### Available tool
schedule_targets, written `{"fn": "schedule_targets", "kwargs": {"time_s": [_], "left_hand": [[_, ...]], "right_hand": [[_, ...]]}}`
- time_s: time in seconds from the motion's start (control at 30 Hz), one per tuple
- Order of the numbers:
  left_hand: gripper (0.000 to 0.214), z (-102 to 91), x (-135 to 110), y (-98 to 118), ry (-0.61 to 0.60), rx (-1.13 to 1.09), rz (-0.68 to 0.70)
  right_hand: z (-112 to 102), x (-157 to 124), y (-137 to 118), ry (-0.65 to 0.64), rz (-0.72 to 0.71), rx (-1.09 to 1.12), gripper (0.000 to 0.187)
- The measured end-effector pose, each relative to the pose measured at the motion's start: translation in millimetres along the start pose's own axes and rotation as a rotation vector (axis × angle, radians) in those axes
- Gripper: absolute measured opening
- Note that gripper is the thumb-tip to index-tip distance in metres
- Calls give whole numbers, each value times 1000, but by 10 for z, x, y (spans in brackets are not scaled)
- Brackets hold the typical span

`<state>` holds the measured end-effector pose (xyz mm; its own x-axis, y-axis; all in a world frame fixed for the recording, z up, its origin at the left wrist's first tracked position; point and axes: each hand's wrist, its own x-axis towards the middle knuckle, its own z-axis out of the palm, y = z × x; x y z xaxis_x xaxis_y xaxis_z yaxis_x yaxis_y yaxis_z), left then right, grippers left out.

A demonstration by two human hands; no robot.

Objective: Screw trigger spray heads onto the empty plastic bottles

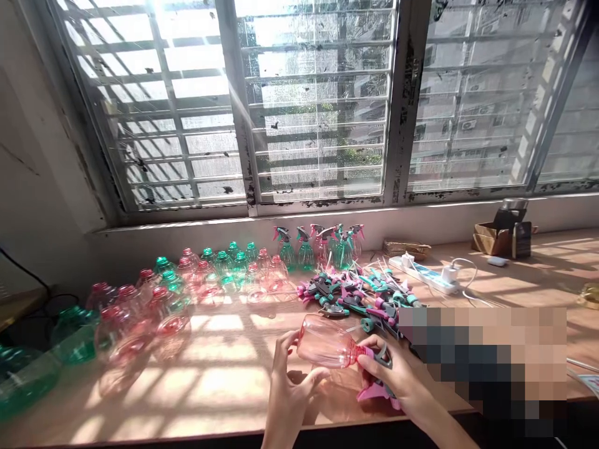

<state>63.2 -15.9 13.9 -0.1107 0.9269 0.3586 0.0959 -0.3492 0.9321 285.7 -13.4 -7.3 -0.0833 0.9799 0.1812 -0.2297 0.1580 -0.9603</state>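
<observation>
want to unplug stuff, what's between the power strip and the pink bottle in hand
In the head view, a pile of spray heads lies between the power strip and the pink bottle.

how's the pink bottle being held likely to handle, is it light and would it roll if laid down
The pink bottle is probably light for its size, as its see-through walls show no obvious liquid. Its rounded body would likely roll if laid on its side, though the sprayer at its neck might hinder that. Its smooth, shiny surface may be slippery.
</observation>
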Motion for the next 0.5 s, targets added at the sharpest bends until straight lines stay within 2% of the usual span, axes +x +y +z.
{"fn": "schedule_targets", "kwargs": {"time_s": [0.1, 0.2, 0.3, 0.43, 0.5], "left_hand": [[51, 12, 12, 17, 43, -5, -52], [58, 22, 23, 23, 26, -52, -141], [58, 35, 20, 22, 6, -91, -130], [47, 63, -7, 19, 0, -103, -69], [49, 72, -22, 22, -12, -110, -70]], "right_hand": [[16, -3, 49, -19, -18, -34, 41], [11, 5, 67, -14, -31, -54, 40], [-5, 17, 31, -7, -8, -64, 41], [-14, 17, -24, -3, 9, -38, 42], [-16, 15, -14, 5, 8, -37, 42]]}}
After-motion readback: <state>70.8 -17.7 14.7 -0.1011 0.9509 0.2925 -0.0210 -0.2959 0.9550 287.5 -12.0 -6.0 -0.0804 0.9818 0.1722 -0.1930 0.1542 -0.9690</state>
